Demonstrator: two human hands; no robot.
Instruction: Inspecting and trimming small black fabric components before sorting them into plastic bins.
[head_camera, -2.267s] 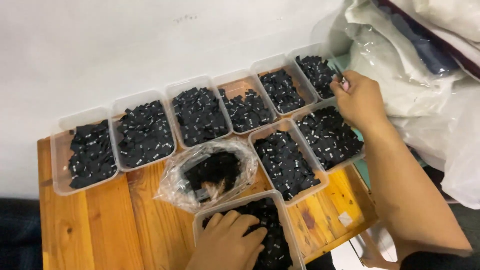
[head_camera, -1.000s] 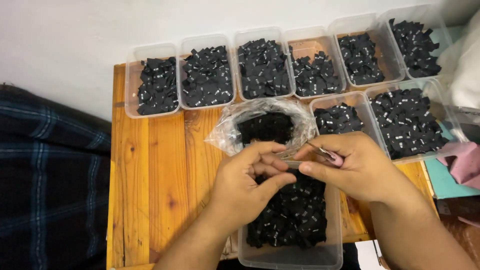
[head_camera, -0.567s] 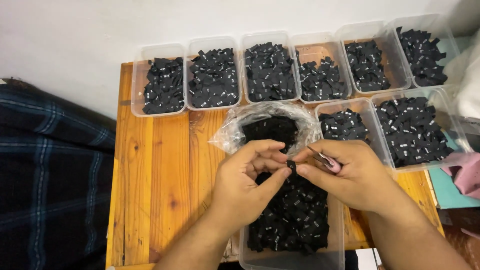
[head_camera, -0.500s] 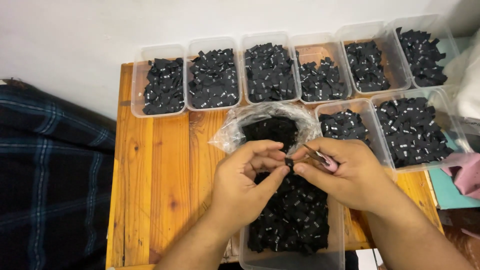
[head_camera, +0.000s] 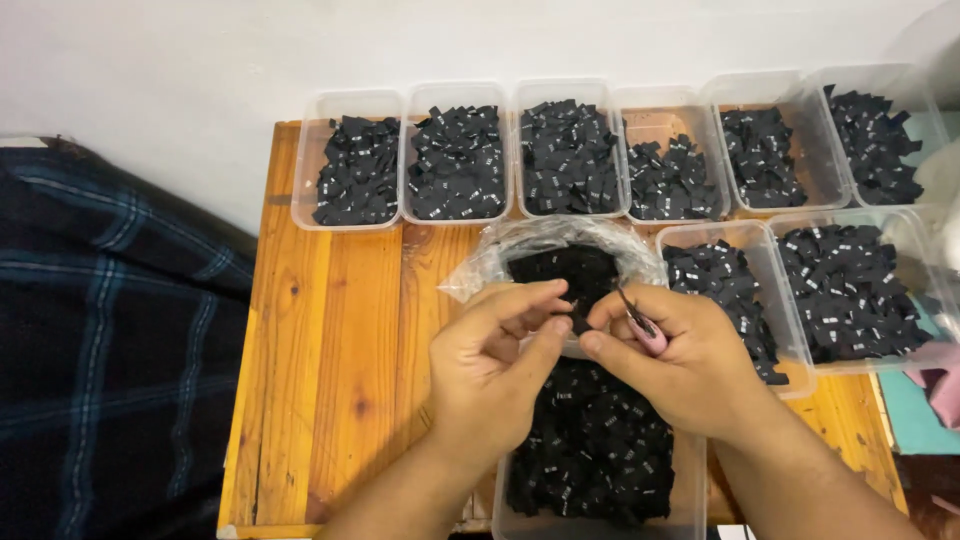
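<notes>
— Where were the hands?

— Both hung over the near tub (head_camera: 690, 500) of black tags, fingertips almost meeting. The left hand (head_camera: 490, 375) had thumb and forefinger pinched together on a small black tag (head_camera: 578, 318), just where the two hands met. The right hand (head_camera: 680, 365) was closed around a pair of tweezers (head_camera: 640, 322) with a pink handle.

— Which way did the tweezers point?

— Their long axis ran on a slant, dark tip up and to the left toward the tag, pink end down and right into the palm. The tag itself was too small to read its direction (mostly hidden by fingertips).

— Were the tweezer tips closed on the tag?

— I could not tell; the tip sat right beside it.

— And around them?

— A crumpled clear bag (head_camera: 480, 275) of more tags lay just beyond the hands. Six tubs (head_camera: 305, 170) stood in a row along the far edge of the wooden table (head_camera: 320, 330), two more to the right. A dark checked cloth (head_camera: 110, 330) lay left of the table.
</notes>
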